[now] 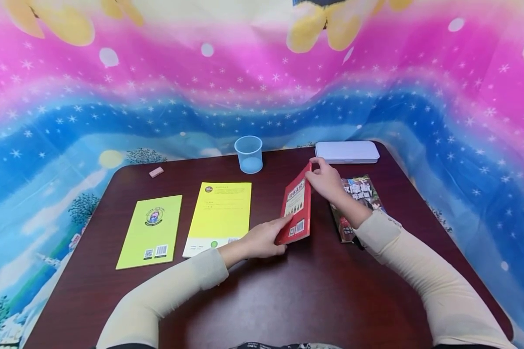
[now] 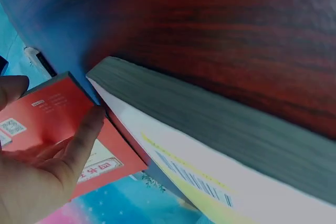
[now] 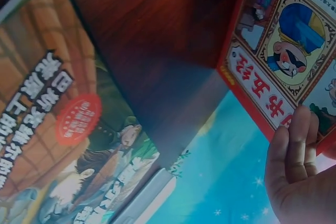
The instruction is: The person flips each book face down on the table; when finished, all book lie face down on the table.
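The dark wooden surface [image 1: 288, 300] carries a yellow book [image 1: 220, 215], a green book [image 1: 152, 230] and a comic [image 1: 358, 194]. Between yellow book and comic, the red book [image 1: 297, 206] stands tilted on its long edge. The left hand [image 1: 264, 240] pinches its near corner and the right hand [image 1: 325, 179] its far top edge; lowering it well probably means keeping both grips steady.

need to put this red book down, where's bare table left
Widest bare patch: the near table between the sleeves. A smaller one lies left of the cup, past the eraser. The middle row is crowded: green booklet, yellow booklet, red book, dark book.
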Demonstrator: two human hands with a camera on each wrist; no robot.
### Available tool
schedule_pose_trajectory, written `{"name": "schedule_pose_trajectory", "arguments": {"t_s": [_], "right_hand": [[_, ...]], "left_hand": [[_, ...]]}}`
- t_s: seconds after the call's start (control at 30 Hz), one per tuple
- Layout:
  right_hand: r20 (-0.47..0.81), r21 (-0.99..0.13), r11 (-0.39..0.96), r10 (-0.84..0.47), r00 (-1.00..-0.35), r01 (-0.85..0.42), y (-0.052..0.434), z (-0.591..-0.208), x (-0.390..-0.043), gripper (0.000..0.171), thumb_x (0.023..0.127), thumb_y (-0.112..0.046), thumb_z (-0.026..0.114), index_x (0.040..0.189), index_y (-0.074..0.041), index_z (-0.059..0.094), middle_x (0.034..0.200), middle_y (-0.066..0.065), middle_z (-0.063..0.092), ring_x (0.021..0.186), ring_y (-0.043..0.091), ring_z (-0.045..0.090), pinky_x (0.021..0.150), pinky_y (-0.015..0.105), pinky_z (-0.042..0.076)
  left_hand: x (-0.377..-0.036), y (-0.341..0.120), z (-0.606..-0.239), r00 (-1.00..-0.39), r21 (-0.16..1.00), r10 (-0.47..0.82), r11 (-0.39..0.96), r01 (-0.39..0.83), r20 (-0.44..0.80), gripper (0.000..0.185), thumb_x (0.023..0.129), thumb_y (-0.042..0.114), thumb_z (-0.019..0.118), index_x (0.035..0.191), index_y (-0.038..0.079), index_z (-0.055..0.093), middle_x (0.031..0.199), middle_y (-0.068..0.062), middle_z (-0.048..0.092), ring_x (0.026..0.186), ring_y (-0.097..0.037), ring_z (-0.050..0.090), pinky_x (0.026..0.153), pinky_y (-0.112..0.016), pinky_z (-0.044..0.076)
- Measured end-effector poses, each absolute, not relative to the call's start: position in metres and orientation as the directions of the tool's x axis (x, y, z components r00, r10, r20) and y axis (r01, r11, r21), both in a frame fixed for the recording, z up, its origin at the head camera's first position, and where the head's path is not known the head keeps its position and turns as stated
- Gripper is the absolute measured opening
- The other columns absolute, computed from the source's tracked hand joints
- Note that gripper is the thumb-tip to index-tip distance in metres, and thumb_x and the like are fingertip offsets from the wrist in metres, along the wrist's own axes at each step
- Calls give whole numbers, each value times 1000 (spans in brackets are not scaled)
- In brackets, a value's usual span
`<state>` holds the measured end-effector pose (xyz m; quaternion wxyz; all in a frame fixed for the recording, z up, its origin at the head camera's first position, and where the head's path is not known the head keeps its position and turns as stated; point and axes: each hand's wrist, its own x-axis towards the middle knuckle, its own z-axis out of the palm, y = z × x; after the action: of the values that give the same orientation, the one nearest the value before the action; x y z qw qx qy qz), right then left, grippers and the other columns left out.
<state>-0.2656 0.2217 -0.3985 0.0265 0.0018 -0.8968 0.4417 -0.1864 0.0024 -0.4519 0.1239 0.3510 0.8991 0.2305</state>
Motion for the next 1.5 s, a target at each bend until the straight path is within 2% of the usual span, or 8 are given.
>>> {"name": "schedule_pose_trajectory", "arguments": {"t_s": [0.1,0.33,0.5,0.73,0.83,0.93,1.17,1.5], "right_hand": [[67,-753,658,44,-997,-22,222,-401,-266,50,88,-28,50,135,-13,44,112,16,65,99,27,63,82,41,47],[69,-701,713,50,-996,-13,224,-410,-271,47,86,-26,50,130,-9,47,104,14,66,92,28,61,78,43,44],[29,-664,748,44,-999,14,226,-417,-274,46,86,-24,51,129,-6,47,107,15,64,99,29,59,84,45,43],[-54,-634,772,21,-998,51,227,-434,-277,45,91,-23,49,131,-3,41,108,18,59,97,30,55,86,46,43],[-96,-622,780,18,-995,74,225,-444,-278,45,92,-23,49,131,-3,39,114,20,58,98,31,54,85,45,44],[-143,-599,794,24,-990,105,224,-451,-280,47,92,-23,49,132,-2,36,116,21,57,92,29,56,77,42,46],[-214,-565,817,-7,-977,118,227,-459,-281,47,94,-20,44,136,-1,31,93,20,61,52,20,57,47,30,47],[-250,-502,858,-28,-968,105,222,-462,-285,44,96,-21,42,136,-5,31,83,17,61,47,18,55,43,29,44]], "left_hand": [[-186,0,-451,-730,459,679,673,581,-71,79,81,29,69,148,15,29,144,-5,43,123,-18,47,96,-34,43],[-186,-5,-449,-733,413,677,687,597,-67,78,78,33,71,145,14,37,136,-4,51,113,-17,52,90,-32,46],[-187,-9,-450,-728,381,683,690,615,-62,76,77,36,72,143,16,41,130,-3,55,102,-15,53,81,-28,47],[-188,-15,-452,-708,320,701,691,648,-80,73,79,41,70,144,33,38,141,-7,48,112,-22,52,83,-31,47],[-188,-19,-454,-703,277,706,694,665,-83,64,80,44,69,139,35,45,139,-9,49,110,-24,52,79,-30,47],[-189,-21,-454,-693,226,718,687,690,-68,55,81,45,68,133,36,53,138,-9,51,105,-23,53,74,-27,45],[-191,-18,-457,-682,128,731,680,722,-38,44,82,49,66,123,37,61,135,-11,54,101,-21,53,68,-25,44],[-188,-15,-460,-674,55,739,673,738,0,41,82,49,66,121,36,64,129,-12,58,91,-21,53,71,-29,43]]}}
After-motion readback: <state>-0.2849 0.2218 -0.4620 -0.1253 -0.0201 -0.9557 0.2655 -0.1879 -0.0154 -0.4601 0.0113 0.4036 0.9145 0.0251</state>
